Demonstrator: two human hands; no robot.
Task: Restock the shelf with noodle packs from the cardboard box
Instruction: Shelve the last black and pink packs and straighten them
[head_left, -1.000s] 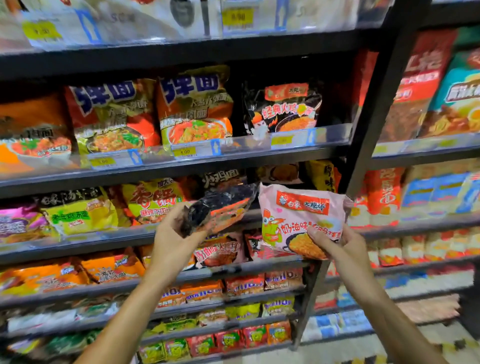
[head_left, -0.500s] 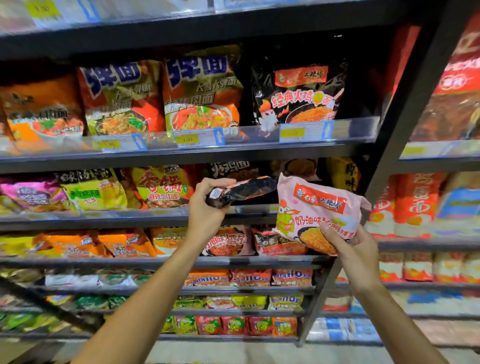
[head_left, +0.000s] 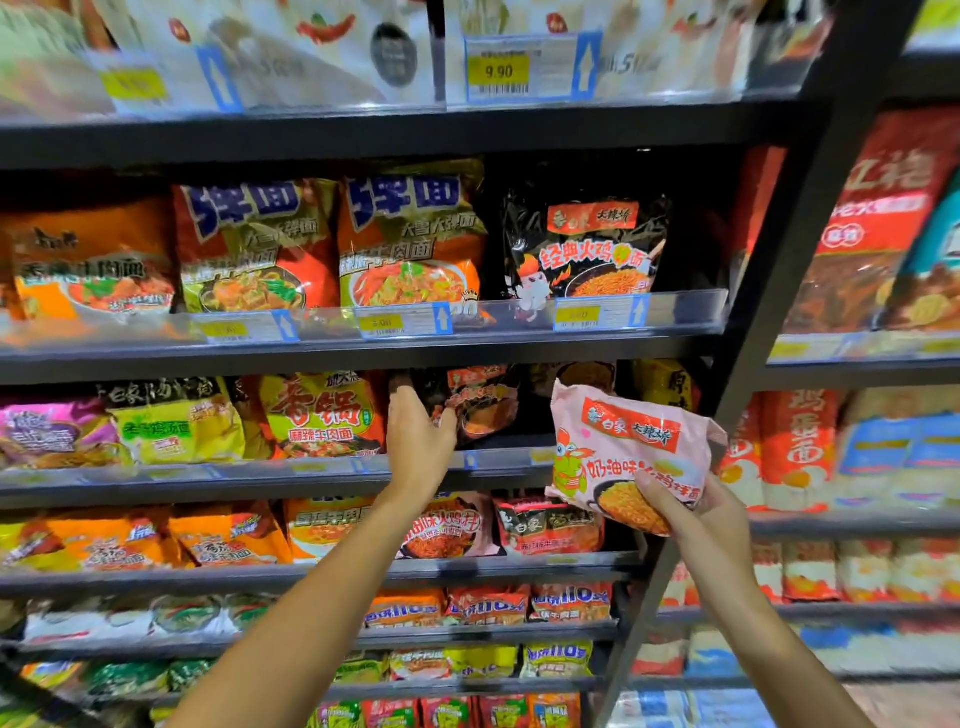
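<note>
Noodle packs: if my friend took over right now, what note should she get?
Left hand: at the middle shelf, fingers on a black noodle pack standing among the other packs there. I cannot tell whether it has let go.
Right hand: holding a pink noodle pack in the air, in front of the right end of that shelf, not on it yet.
Done: the black pack is on the shelf.
Left: free the left hand, then find a spot for the pink pack. The cardboard box is out of view, so I cannot say how many packs remain.
</note>
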